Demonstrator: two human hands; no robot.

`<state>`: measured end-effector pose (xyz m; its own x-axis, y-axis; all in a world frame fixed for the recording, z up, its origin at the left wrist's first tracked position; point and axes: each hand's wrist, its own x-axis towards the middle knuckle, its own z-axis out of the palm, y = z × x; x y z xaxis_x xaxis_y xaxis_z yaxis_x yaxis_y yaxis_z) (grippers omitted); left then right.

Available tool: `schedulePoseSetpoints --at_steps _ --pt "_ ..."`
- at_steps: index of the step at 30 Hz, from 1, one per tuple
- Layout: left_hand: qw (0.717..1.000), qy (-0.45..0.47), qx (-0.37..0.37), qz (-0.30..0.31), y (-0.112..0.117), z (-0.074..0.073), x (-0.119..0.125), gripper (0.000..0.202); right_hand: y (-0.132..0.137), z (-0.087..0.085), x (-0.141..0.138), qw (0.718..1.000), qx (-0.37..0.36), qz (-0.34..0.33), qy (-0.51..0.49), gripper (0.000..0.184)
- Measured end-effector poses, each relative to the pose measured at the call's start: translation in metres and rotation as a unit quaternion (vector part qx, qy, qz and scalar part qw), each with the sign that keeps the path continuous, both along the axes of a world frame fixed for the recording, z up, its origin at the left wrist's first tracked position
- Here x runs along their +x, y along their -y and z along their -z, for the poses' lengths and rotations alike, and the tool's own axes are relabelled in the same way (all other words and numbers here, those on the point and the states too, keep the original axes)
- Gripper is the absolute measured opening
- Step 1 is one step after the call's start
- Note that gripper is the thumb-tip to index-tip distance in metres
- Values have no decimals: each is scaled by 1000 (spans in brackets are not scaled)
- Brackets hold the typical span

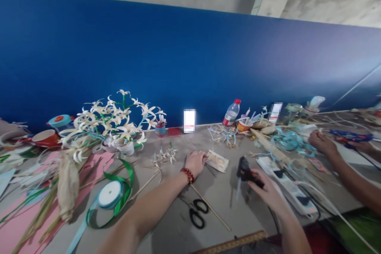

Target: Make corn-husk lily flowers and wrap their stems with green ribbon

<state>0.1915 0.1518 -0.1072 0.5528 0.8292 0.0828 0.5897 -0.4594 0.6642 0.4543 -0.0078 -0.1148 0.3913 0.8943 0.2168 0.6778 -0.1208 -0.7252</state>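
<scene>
My right hand (268, 190) is wrapped round the handle of a black glue gun (245, 170), from which a pale translucent glue stick (238, 189) hangs down. My left hand (195, 164), with a red bead bracelet at its wrist, has curled fingers at the left edge of a small clear packet (218, 162) of pale slender pieces. What is between those fingertips is hidden. Black-handled scissors (197, 216) and a thin stick (212, 209) lie below the left wrist. Small white flower pieces (166, 154) lie left of that hand.
White husk-like flowers (119, 119) and a ribbon spool (110, 194) are at left. A power strip (285, 188) lies right of the glue gun. A bottle (232, 113) stands by the blue partition (178, 59). At far right, another person's hands (323, 143) hold a blue glue gun (351, 135).
</scene>
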Motion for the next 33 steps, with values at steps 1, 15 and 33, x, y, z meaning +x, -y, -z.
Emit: schedulePoseSetpoints --at_steps 1,15,33 --pt "1000 6 -7 -4 -1 1 0 34 6 -3 6 998 22 38 -43 42" --pt "930 338 -142 -37 27 -46 -46 23 25 -69 -136 909 194 -55 -364 18" --pt "773 582 -223 -116 113 -90 -138 13 18 -100 -252 966 132 -205 -88 9"
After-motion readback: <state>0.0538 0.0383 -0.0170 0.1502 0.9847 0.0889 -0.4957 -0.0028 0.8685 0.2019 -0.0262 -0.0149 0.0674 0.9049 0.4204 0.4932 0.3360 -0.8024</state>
